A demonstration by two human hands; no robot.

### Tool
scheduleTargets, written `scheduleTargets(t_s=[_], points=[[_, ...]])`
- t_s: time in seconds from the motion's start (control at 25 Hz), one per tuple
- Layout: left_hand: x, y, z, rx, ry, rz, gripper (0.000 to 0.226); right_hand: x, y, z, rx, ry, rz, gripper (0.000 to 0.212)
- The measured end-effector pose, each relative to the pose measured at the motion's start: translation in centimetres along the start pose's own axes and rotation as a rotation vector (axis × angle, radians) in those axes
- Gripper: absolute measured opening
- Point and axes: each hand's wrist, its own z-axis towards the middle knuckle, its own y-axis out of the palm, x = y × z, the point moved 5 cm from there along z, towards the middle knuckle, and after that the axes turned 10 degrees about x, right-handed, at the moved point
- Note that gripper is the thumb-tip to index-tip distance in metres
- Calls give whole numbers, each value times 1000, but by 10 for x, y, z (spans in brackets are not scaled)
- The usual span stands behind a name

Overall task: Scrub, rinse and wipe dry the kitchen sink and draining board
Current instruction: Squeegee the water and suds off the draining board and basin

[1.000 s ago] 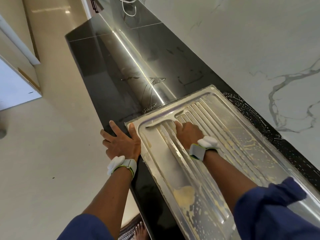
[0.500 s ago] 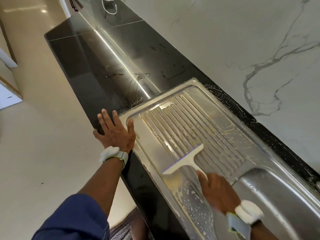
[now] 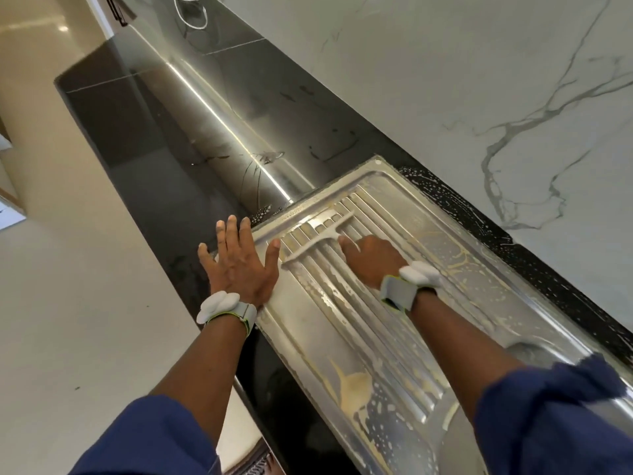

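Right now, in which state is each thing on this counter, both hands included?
draining board: wet, streaked with yellowish foam
squeegee: blade down on the ridges, far end
right hand: grips the squeegee handle
left hand: flat, fingers spread, on the countertop beside the board
countertop: foam specks near the board

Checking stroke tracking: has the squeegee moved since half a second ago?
Yes. The squeegee has gone up the draining board, away from the basin, to the board's far end.
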Motion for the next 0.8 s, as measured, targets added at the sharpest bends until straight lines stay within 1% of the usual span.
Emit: scheduleTargets(t_s=[0.12, 0.16, 0.28, 0.4, 0.56, 0.72, 0.8], points=[[1, 0, -1, -7, 5, 10, 80, -21, 9, 35, 31, -40, -23, 66], [0, 0, -1, 1, 10, 20, 80, -17, 7, 48, 42, -21, -31, 66], [1, 2, -1, 6, 12, 12, 81, 28, -25, 89, 81, 89, -78, 71], [1, 0, 0, 18, 19, 15, 84, 53, -36, 105, 65, 108, -117, 74], [0, -1, -4, 18, 12, 6, 83, 56, -19, 84, 69, 185, 14, 75], [0, -5, -5, -2, 2, 8, 83, 98, -38, 47, 46, 195, 34, 78], [0, -5, -4, -5, -1, -1, 83, 120, -38, 20, 47, 233, 51, 79]])
